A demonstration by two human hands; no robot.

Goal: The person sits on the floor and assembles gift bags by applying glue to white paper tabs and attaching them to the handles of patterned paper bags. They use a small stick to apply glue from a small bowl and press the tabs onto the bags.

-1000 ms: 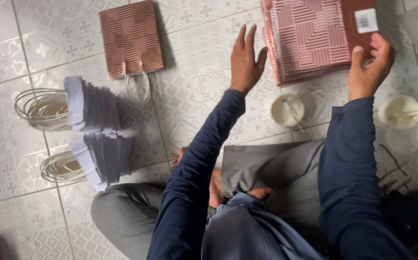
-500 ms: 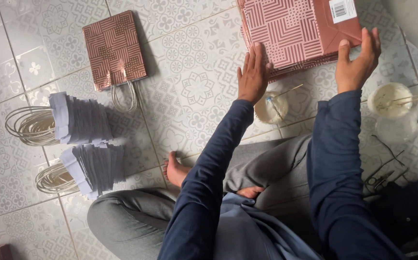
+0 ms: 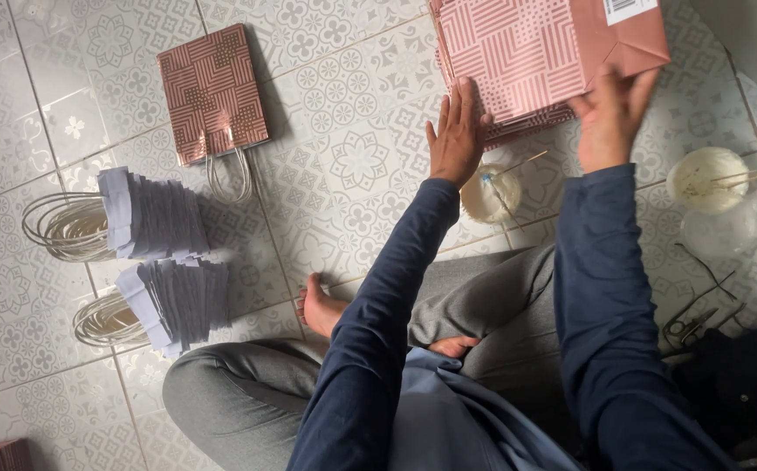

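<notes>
I sit cross-legged on a patterned tile floor. A stack of flat pink patterned paper bags (image 3: 527, 52) lies in front of me, bottom flap with a white label toward the right. My left hand (image 3: 457, 135) rests flat, fingers spread, on the stack's near left edge. My right hand (image 3: 609, 118) grips the near right edge of the top bag, fingers curled on it and slightly blurred. A small round white bowl (image 3: 490, 194) with a thin stick sits just below the stack, between my hands.
A single pink bag with white cord handles (image 3: 212, 92) lies at the left. Two bundles of folded paper strips with cord loops (image 3: 156, 218) (image 3: 173, 301) sit beside my knee. Another white bowl (image 3: 708, 179) and scissors (image 3: 688, 327) are at the right.
The pink stack has come nearer in view. My left hand moved from the air onto the stack's edge, and my right hand shifted along the right edge.
</notes>
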